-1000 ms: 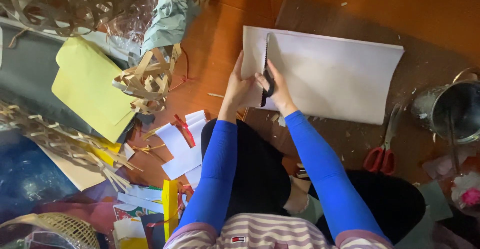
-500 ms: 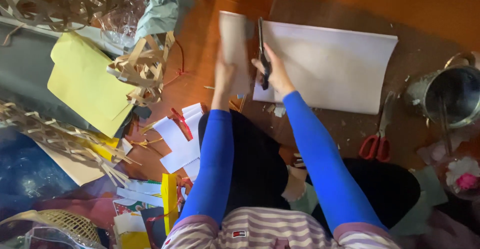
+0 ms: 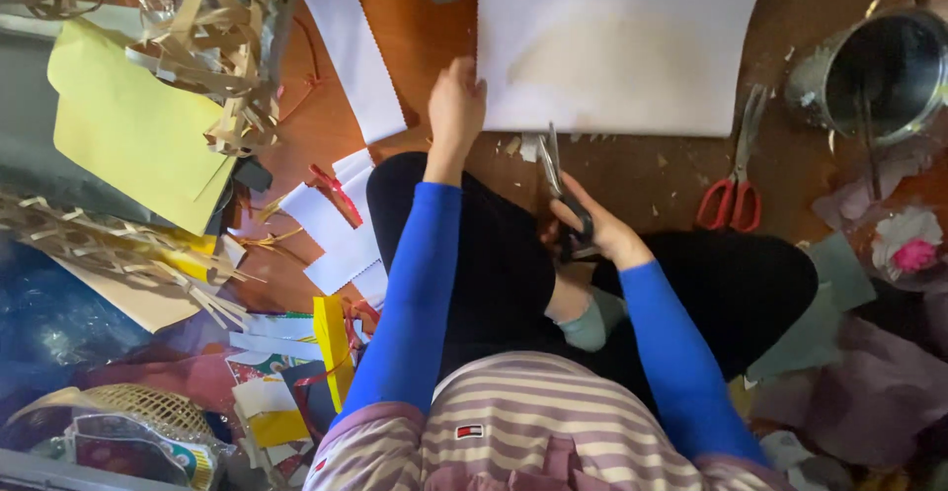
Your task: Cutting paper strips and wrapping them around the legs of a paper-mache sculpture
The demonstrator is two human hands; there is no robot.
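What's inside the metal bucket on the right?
The metal bucket looks dark inside; a thin rod-like handle or tool crosses its opening. Its bottom is in shadow, so any contents there cannot be made out.

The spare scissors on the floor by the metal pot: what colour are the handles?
Red, on the scissors beside the pot; head view.

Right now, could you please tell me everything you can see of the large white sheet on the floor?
The large white sheet lies flat on the brown floor, a wide rectangle of what looks like paper, with a faint greyish smudge across its middle. Its upper right corner curls slightly. The left hand rests at its lower left edge. Small paper scraps lie just below its bottom edge, near the tips of the dark scissors held in the right hand.
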